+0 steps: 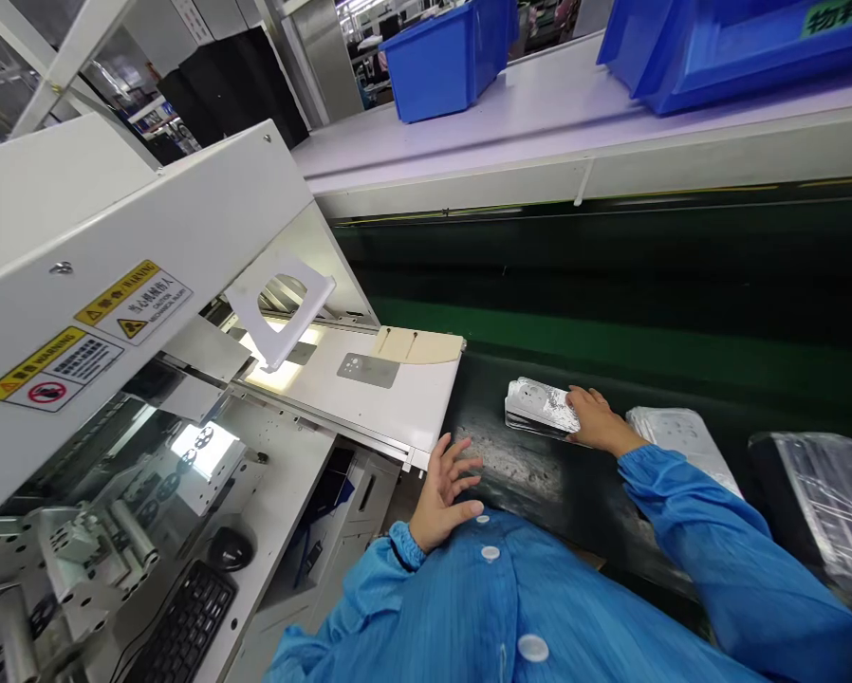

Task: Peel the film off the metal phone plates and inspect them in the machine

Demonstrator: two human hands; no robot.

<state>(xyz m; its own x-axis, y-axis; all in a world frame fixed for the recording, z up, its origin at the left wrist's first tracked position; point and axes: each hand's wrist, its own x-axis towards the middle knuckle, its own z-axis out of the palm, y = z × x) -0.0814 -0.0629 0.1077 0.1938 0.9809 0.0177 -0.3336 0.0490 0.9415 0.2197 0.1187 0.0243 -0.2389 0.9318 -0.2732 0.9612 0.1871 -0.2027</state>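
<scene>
My right hand grips the right end of a short stack of thin silvery plates on the dark belt, its thumb on the near side. The top plate has a round pattern at its left end. Open, fingers spread, my left hand is in front of my body, near the corner of the machine's white bed, with nothing in it. On that bed lies a single grey plate with small round marks. Farther in, by the lit area, lies another grey plate. A second silvery stack sits behind my right wrist.
The white machine with warning labels fills the left; a white frame juts over its bed. A keyboard and mouse are below. Plastic-wrapped items lie far right. Blue bins stand on the shelf.
</scene>
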